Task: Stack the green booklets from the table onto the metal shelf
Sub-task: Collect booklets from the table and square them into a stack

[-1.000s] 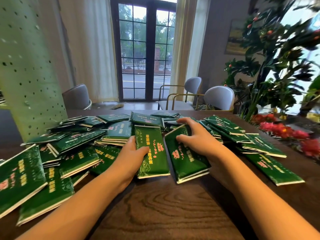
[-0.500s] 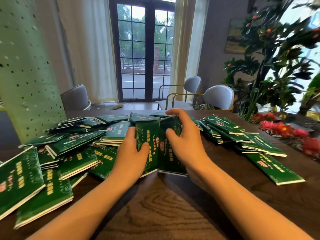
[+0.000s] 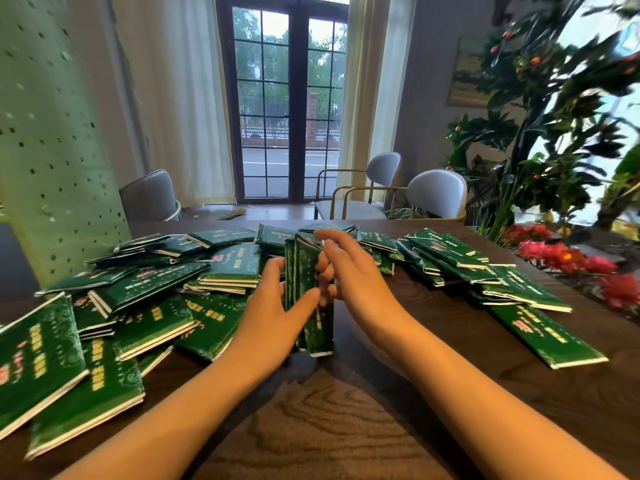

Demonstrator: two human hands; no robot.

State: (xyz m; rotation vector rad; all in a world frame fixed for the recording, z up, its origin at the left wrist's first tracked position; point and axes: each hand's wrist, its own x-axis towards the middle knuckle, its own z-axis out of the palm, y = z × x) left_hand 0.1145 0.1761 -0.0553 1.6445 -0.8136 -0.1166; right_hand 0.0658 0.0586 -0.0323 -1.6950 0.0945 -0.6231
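Since half a second ago, the leaning booklets have been tipped upright and closed together into one bundle of green, white-edged paper booklets (image 3: 313, 317), and the hands have been drawn in against it.

The bundle is stood on edge on the dark wood-grain table (image 3: 346, 427), directly ahead of the person and between the two hands. The left hand (image 3: 277, 313) is wrapped on its left side, with the thumb laid across the near face. The right hand (image 3: 356, 282) is set against its right side with bent fingers and the forefinger over the top – so the bundle is clamped from both sides. Its long axis appears to run away from the person, though whether it rests on a long or a short edge cannot be told.

More loose green booklets are spread left (image 3: 145, 299) and right (image 3: 460, 268) of it.

A pale green perforated metal panel (image 3: 52, 150) stands at the far left and is judged to belong to the shelf. If so, the bundle must be carried leftward – the left hand is the nearer one.
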